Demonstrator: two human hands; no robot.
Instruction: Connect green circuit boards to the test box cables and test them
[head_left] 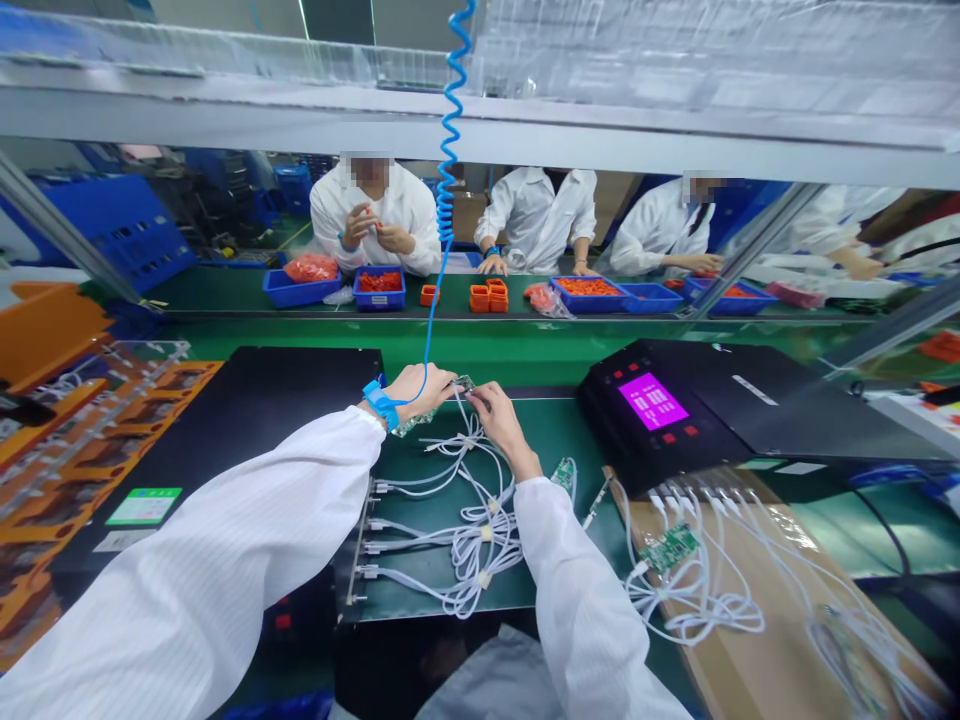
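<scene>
My left hand [417, 386] and my right hand [498, 414] meet over the green work surface, fingers closed on a small circuit board [465, 383] between them. A white cable [459, 402] runs down from the board. Whether its plug is seated is too small to tell. Under my left palm lie more circuit boards [412, 424], partly covered. A blue wrist strap [381, 404] with a cord is on my left wrist. Bundled white cables [480, 535] lie below my hands, plugged into a panel at the left. Another board [564, 474] rests beside my right wrist.
A black device with a purple screen [652, 401] stands right; another black box [292, 390] stands left. A wired green board [670, 548] lies on cardboard [720, 660]. A blue coiled cord [448, 200] hangs centrally. Several co-workers sit across, behind blue bins [379, 299] of orange parts.
</scene>
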